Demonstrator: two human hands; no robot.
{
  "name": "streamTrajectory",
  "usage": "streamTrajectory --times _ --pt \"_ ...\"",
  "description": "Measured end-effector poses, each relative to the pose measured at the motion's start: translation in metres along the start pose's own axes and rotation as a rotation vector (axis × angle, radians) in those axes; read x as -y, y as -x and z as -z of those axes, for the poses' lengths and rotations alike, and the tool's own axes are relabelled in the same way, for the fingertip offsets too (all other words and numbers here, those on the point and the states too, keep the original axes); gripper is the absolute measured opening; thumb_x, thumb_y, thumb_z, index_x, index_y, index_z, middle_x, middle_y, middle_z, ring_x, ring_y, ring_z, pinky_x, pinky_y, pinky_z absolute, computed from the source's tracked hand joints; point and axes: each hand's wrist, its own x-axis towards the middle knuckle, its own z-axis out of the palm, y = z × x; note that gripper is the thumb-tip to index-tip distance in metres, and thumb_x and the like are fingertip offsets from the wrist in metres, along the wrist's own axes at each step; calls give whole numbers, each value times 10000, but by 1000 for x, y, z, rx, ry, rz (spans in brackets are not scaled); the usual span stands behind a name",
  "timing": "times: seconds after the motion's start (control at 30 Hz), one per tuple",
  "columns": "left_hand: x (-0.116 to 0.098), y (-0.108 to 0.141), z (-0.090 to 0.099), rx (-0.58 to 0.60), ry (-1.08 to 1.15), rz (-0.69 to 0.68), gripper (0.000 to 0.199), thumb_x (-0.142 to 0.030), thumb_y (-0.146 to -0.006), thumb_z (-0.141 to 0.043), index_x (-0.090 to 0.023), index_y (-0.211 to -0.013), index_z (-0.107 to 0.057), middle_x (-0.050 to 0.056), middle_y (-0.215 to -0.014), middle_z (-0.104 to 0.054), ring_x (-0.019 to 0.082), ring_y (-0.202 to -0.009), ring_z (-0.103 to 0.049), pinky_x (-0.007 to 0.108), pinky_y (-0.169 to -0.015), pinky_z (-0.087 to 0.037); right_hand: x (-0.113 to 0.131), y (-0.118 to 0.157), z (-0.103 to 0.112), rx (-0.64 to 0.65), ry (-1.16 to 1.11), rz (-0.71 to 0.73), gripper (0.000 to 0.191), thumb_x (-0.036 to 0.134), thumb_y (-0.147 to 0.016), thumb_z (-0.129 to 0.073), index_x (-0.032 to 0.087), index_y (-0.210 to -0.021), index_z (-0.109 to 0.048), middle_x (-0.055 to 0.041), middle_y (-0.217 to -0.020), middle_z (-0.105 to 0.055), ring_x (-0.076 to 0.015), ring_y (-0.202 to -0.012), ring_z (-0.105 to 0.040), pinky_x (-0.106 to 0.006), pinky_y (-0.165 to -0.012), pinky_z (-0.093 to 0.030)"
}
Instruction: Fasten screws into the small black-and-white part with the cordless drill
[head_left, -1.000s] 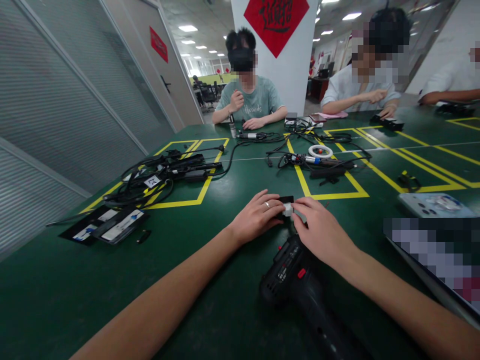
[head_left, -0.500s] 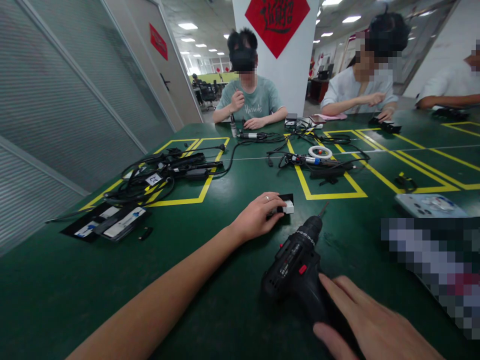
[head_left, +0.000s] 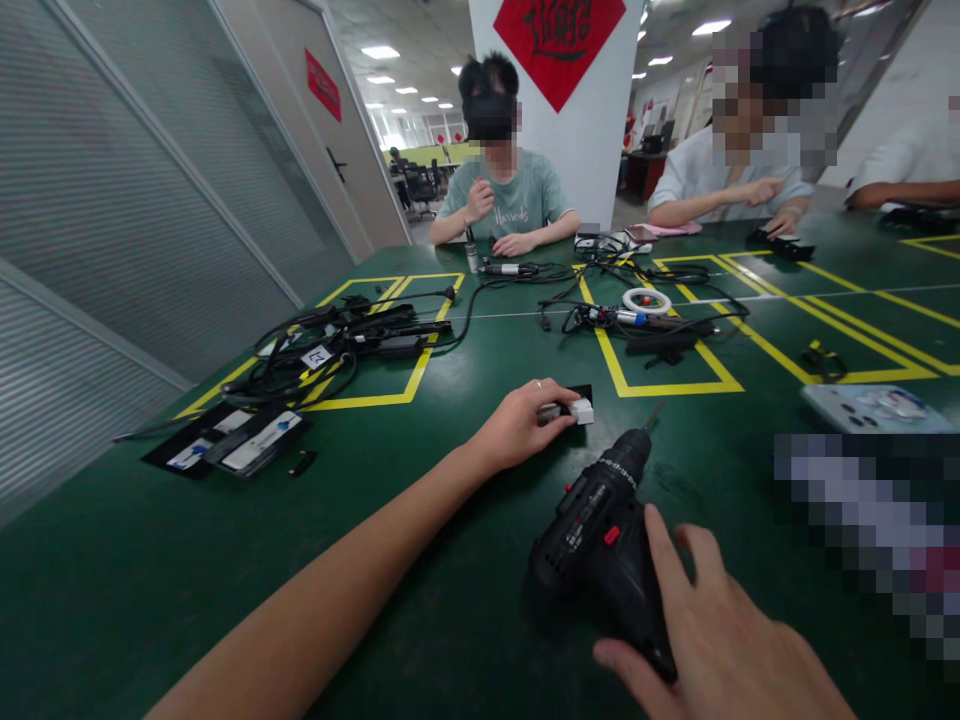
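On the green table, my left hand (head_left: pixel 530 423) has its fingers closed on a small white block (head_left: pixel 581 410), with a dark flat piece behind it. A black cordless drill (head_left: pixel 600 520) lies on its side in front of me, its thin bit pointing away toward the upper right. Beside the drill's handle is my right hand (head_left: pixel 724 625), thumb and fingers spread around the grip without closing on it. Part of the white block is hidden under my left fingers.
Tangled black cables (head_left: pixel 337 345) and flat pouches (head_left: pixel 225 440) lie at the left. Beyond my left hand are a white ring (head_left: pixel 646 302) and more cables. A phone (head_left: pixel 874 408) rests at the right. People sit across the table.
My right hand has loosened from the drill's handle, its fingers now more spread. The whole view has shifted slightly; my left hand stays at the white block.
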Motion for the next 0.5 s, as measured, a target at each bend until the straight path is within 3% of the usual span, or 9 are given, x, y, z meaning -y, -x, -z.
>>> streamTrajectory --times 0.07,0.13,0.2,0.33,0.43,0.5 --pt "0 0 1 -12 20 11 274 -242 -806 -574 -195 -1075 -560 56 -1046 -603 171 -973 -559 337 -887 -461 1 1 -9 -153 59 94 709 416 -763 -458 11 -1344 -424 -314 -1188 -517 -352 -714 -669 -408 -402 -546" --pt "-1 1 1 -24 35 9 275 -249 -801 -582 -191 -1069 -556 61 -1056 -593 171 -984 -555 335 -889 -462 2 1 -17 -217 69 206 692 351 -776 -450 -17 -1358 -383 -316 -1213 -518 -361 -819 -661 -384 -453 -567" --pt "-1 1 1 -29 49 -4 218 -253 -814 -565 -178 -1017 -577 69 -1026 -592 171 -979 -554 334 -888 -463 5 -1 -22 -191 40 226 791 318 -744 -491 8 -1426 -236 -312 -1231 -502 -356 -809 -662 -402 -481 -571" --pt "0 1 -1 -37 76 -6 172 -269 -838 -529 -163 -948 -609 75 -969 -587 166 -961 -558 336 -884 -471 3 -6 -23 -75 -150 115 917 264 -733 -504 173 -1470 36 -230 -1245 -469 -289 -707 -672 -430 -538 -569" --pt "3 2 -3 -90 79 10 175 -288 -823 -552 -168 -924 -631 100 -1116 -524 174 -1019 -546 365 -926 -465 -14 -7 -19 -47 -318 118 888 261 -764 -492 274 -1456 64 -179 -1305 -443 -268 -735 -679 -431 -600 -574" --pt "5 3 -4 -117 89 21 167 -293 -803 -582 -169 -896 -644 113 -1269 -421 184 -1074 -528 383 -965 -448 -31 -7 -15 -126 -367 188 918 280 -746 -555 320 -1445 39 -157 -1347 -437 -305 -955 -643 -421 -688 -576"
